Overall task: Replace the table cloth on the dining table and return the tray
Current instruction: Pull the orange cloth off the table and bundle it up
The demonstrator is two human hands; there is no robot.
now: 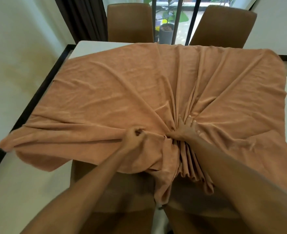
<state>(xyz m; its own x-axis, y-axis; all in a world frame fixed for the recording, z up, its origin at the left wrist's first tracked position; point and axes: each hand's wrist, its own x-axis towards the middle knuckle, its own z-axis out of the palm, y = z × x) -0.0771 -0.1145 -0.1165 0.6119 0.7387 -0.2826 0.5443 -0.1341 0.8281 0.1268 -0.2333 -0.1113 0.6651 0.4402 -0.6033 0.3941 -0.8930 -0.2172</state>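
I take this to be the cloth step; no tray is in view. The cloth (122, 92) covers most of the table (92, 46) mid-frame and is bunched into pleats at lower centre. The left hand (134, 135) is fisted round a fold. The right hand (185, 130) lies flat, fingers spread, pinning the pleats. I can't tell whether the cloth is coming off or going on. Next, that bunch needs working along the near edge.
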